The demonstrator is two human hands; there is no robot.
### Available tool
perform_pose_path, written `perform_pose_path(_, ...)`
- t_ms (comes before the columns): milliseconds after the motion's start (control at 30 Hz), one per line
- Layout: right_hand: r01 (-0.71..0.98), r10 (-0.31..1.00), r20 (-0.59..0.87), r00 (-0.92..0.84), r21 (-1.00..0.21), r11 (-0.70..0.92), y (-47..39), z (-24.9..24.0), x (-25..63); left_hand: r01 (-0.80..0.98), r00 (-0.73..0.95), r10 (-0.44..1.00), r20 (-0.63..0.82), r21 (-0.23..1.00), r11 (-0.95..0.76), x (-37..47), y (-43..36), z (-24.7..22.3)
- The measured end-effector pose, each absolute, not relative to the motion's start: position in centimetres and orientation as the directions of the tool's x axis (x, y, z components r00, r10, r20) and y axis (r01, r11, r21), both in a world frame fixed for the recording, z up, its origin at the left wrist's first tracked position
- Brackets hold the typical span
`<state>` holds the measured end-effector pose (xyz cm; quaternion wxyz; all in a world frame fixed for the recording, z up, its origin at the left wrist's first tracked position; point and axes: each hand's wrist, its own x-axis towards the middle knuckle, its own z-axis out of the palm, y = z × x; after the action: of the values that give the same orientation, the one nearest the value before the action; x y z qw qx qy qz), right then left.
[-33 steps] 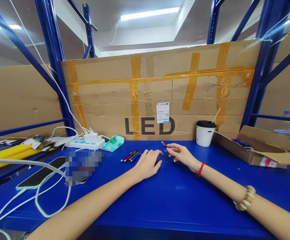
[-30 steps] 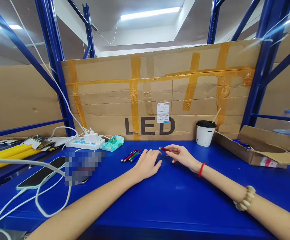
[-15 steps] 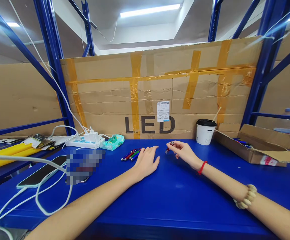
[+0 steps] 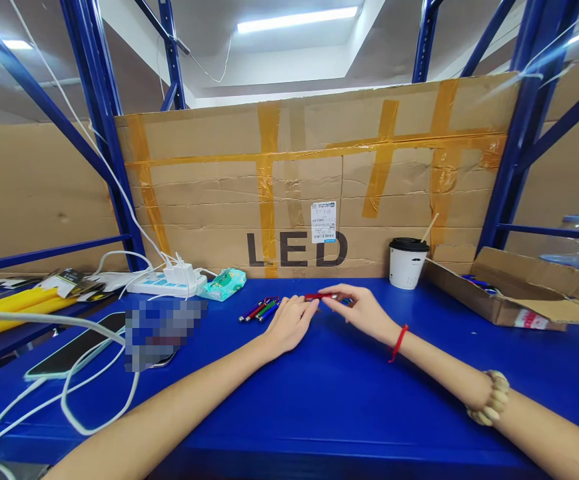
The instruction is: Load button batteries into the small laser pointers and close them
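A red pen [image 4: 320, 296] lies level between my two hands just above the blue tabletop. My right hand [image 4: 362, 310] pinches its right end between thumb and fingers. At the other end, my left hand [image 4: 292, 323] has its thumb and fingertips closed on the pen, and part of that end is hidden. Close by on the left, several shiny pens [image 4: 260, 309] in blue, red and green lie side by side, partly covered by the left hand.
Behind stands a cardboard sheet [image 4: 209, 200]. A lidded paper cup [image 4: 408, 267] and an open cardboard box [image 4: 489, 300] are at right. At left are a tissue pack [image 4: 225, 285], a power strip [image 4: 144, 285], a phone [image 4: 79, 343] and loose white cables [image 4: 72, 393].
My right hand has turned the pen level and brought it left toward my left hand. The left hand's spread thumb and fingers have drawn together at the pen's end.
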<state>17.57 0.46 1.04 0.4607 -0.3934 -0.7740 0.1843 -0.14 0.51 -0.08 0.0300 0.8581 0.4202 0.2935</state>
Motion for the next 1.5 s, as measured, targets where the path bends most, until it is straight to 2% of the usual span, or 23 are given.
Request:
perform_pose_path(100, 0.395, 0.749, 0.531, -0.396, -0.638, 0.661, -0.3, 1.0, 16.6, 0.677, 0.39, 0.779, 0.491, 0.42, -0.604, -0.3, 1.1, -0.2)
perform_pose_path(200, 0.417, 0.715, 0.532, -0.453, -0.583, 0.698, -0.3, 0.7, 16.5, 0.592, 0.42, 0.758, 0.499, 0.482, -0.646, -0.4, 1.4, -0.2)
perform_pose_path(267, 0.444, 0.692, 0.524, -0.496, -0.531, 0.721, -0.1, 0.4, 16.7, 0.595, 0.489, 0.743, 0.457, 0.449, -0.667, -0.4, 1.5, -0.3)
perform_pose_path(367, 0.53, 0.7, 0.496, -0.514, -0.458, 0.713, 0.3, 0.0, 17.0, 0.68, 0.533, 0.745, 0.401, 0.321, -0.659, -0.3, 1.5, -0.6)
perform_pose_path(433, 0.619, 0.736, 0.514, -0.442, -0.419, 0.664, 0.5, 0.3, 17.4, 0.729, 0.528, 0.747, 0.405, 0.236, -0.643, -0.2, 1.4, -0.8)
perform_pose_path(500, 0.722, 0.767, 0.571, -0.293, -0.394, 0.569, 0.7, 1.0, 18.1, 0.772, 0.506, 0.763, 0.403, 0.184, -0.609, -0.1, 1.2, -0.8)
perform_pose_path(633, 0.87, 0.739, 0.671, -0.064, -0.324, 0.37, 1.5, 2.8, 20.9, 0.847, 0.421, 0.819, 0.391, 0.153, -0.509, 0.0, 0.9, -0.6)
perform_pose_path(767, 0.957, 0.833, 0.553, 0.017, -0.252, 0.147, 2.8, 2.8, 23.6, 0.842, 0.451, 0.817, 0.359, 0.133, -0.523, 0.0, 1.0, -0.5)
perform_pose_path(867, 0.977, 0.898, 0.438, 0.037, -0.206, 0.061, 3.7, 1.9, 24.5, 0.836, 0.469, 0.808, 0.356, 0.114, -0.536, 0.0, 1.0, -0.4)
perform_pose_path(1000, 0.967, 0.929, 0.358, -0.095, -0.19, 0.172, 4.4, 0.4, 24.6, 0.79, 0.554, 0.757, 0.347, 0.067, -0.609, 0.1, 0.8, 0.0)
perform_pose_path(1100, 0.94, 0.918, 0.346, -0.192, -0.205, 0.274, 4.5, -0.5, 24.0, 0.633, 0.729, 0.613, 0.305, 0.041, -0.773, 0.1, 0.4, 0.4)
perform_pose_path(1200, 0.918, 0.913, 0.321, -0.254, -0.216, 0.331, 4.2, -0.9, 23.2, 0.525, 0.812, 0.508, 0.289, 0.021, -0.851, 0.2, 0.0, 0.7)
perform_pose_path(1367, 0.861, 0.862, 0.333, -0.382, -0.21, 0.463, 3.6, -0.3, 22.2, 0.558, 0.795, 0.533, 0.292, -0.006, -0.83, 0.1, -0.3, 0.7)
perform_pose_path(1500, 0.854, 0.851, 0.359, -0.383, -0.214, 0.475, 3.5, 0.0, 22.0, 0.679, 0.7, 0.635, 0.328, -0.028, -0.734, 0.2, -0.2, 0.5)
